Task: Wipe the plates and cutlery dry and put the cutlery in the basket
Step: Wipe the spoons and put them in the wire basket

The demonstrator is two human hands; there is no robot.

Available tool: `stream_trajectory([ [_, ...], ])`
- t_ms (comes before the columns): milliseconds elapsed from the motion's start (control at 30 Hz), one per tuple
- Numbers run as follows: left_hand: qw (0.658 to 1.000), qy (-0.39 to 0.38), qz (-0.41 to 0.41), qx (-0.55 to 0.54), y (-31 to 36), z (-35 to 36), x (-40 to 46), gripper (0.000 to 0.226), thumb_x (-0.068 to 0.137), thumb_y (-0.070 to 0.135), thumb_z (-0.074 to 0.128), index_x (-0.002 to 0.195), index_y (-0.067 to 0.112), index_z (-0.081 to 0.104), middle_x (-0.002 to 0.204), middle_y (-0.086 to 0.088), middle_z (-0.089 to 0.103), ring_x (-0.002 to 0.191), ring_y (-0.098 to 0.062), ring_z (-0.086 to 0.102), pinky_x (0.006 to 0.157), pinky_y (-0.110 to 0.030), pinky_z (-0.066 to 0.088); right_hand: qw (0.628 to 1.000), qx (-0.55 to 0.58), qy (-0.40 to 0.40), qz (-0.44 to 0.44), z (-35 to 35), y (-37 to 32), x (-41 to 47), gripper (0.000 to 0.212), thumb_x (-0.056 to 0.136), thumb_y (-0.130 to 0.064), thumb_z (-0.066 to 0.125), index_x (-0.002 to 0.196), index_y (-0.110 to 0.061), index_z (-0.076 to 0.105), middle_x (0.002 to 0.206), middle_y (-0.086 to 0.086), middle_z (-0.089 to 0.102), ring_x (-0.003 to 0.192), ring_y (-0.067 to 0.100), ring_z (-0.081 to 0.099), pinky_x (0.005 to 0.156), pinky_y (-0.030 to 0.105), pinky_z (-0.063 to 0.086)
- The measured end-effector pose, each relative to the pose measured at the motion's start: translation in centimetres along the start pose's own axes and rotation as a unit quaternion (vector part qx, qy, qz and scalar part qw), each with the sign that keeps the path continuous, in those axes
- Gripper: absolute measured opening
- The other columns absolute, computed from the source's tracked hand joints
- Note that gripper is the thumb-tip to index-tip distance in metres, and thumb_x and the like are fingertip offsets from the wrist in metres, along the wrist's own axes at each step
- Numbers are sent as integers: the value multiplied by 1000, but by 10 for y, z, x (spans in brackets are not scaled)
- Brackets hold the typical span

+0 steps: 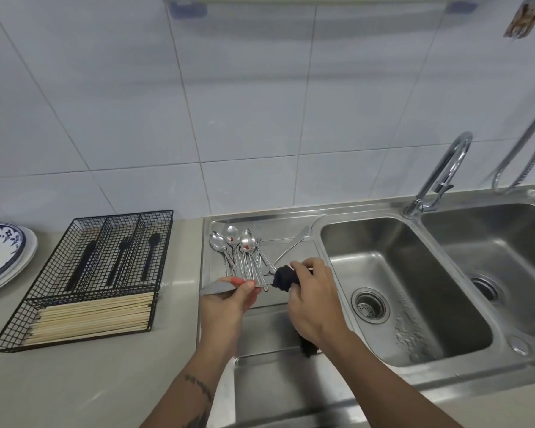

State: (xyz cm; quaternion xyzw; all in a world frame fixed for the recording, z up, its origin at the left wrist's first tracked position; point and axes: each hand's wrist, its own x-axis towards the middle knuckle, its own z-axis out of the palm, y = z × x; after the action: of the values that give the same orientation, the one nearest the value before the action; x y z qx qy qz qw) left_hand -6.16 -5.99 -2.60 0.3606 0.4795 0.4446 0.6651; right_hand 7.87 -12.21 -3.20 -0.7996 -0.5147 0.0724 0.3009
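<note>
Cutlery [244, 254], polished steel: spoons with oval bowls and slim stems fanned on the ribbed steel draining board [260, 319] left of the sink, one table knife [292, 247] lying diagonally beside them. Left hand [226, 301] pinching a flat steel knife [220, 287] between thumb and curled fingers, held level over the board. Right hand [312, 301] curled round a dark, soft, bunched cloth [284, 278], wrapped about the handle end of that knife, a tail of fabric hanging below the wrist. Basket [87, 279] of black wire mesh, rectangular, sitting on the pale matte worktop [74, 381] well left of the board; three long compartments at the back each showing a black silhouette label, front compartment packed with pale wooden chopsticks [93, 316] laid crosswise. Plates [3, 257], round, white with a blue patterned rim, stacked at the far left edge. Twin brushed-steel sink [414, 288] bowls at right, curved chrome tap [439, 174] behind, glossy white wall tiles [229, 103] above.
</note>
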Motion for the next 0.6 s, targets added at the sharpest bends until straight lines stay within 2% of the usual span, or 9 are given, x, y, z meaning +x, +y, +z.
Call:
stream_trajectory([
  [100,999,33,-10,-14,-3,5,0,11,84,-5,71,80,-1,62,73,-16,71,65,-24,71,65,-27,61,999,-4,8,-47,-2,-16,-1,55,85,-21,40,140,-22,46,125,-1,47,109,19,42,95,35,40],
  [200,998,50,-27,-29,-4,8,0,8,87,3,73,84,0,66,74,-13,72,66,-21,71,69,-29,62,996,19,13,-89,8,-22,-6,57,82,-13,43,136,-29,51,122,-2,53,105,21,47,91,35,43],
  [333,993,65,-75,-72,-1,9,3,9,92,5,67,84,2,65,73,-11,71,72,-26,71,77,-37,58,992,24,22,-121,21,-8,-16,56,75,-4,46,126,-19,64,130,2,57,111,23,53,93,38,49],
  [433,988,63,-115,-86,-3,9,2,8,95,3,62,90,-3,63,81,-17,70,78,-30,72,80,-40,58,992,11,7,-123,20,-9,-16,58,73,-2,47,128,-14,62,134,5,55,118,25,52,96,40,50],
  [500,985,57,-131,-94,-3,10,3,9,95,3,60,91,-3,65,84,-19,71,80,-30,72,82,-40,57,988,-3,-13,-155,23,-15,-17,60,74,-3,47,132,-13,58,140,8,51,125,27,49,100,40,48],
  [600,985,67,-133,-87,0,11,7,8,95,4,61,91,-1,64,82,-15,73,73,-23,73,80,-34,56,987,-15,-22,-158,29,-5,-18,67,74,0,49,139,-16,51,146,8,44,131,27,43,99,38,49],
])
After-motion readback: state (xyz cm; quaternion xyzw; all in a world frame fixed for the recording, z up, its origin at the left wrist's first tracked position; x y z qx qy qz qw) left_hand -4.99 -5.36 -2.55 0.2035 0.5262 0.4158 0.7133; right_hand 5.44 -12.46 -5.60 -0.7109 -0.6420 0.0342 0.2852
